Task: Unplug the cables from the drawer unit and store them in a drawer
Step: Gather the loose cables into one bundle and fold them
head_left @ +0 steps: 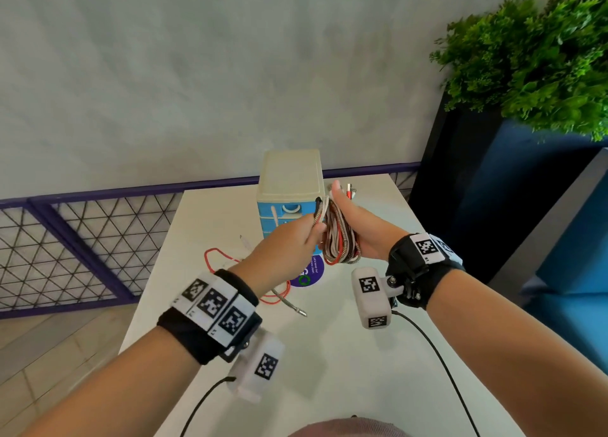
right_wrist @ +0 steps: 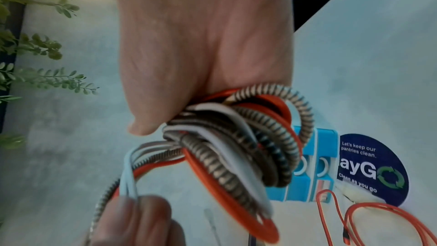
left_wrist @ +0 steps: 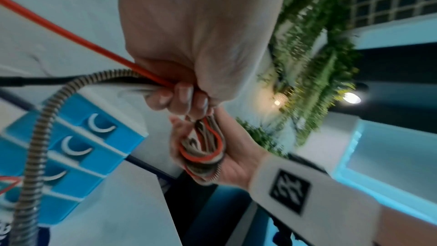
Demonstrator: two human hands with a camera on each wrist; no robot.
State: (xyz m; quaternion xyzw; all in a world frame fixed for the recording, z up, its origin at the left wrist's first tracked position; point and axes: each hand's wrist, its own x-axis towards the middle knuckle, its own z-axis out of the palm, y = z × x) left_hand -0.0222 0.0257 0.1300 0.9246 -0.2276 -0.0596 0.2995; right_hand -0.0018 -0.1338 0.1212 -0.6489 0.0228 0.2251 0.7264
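My right hand [head_left: 342, 226] grips a coiled bundle of cables [head_left: 339, 239], red, white and striped braided, above the table in front of the drawer unit [head_left: 289, 190]. The same cable bundle [right_wrist: 236, 143] fills the right wrist view under the right hand [right_wrist: 201, 53]. My left hand [head_left: 296, 239] pinches the loose strands leading into the coil; the left wrist view shows that left hand [left_wrist: 189, 74] clenched round a red cable [left_wrist: 71, 35] and a braided cable [left_wrist: 42, 119]. The drawer unit [left_wrist: 78, 147] is blue with white crescent handles, its drawers closed.
Loose red cable [head_left: 217, 255] and a braided end with a metal plug [head_left: 292, 306] trail on the white table [head_left: 345, 371]. A round purple sticker [head_left: 311, 275] lies near the unit. A green plant [head_left: 533, 61] stands at the right; a mesh railing [head_left: 82, 239] at the left.
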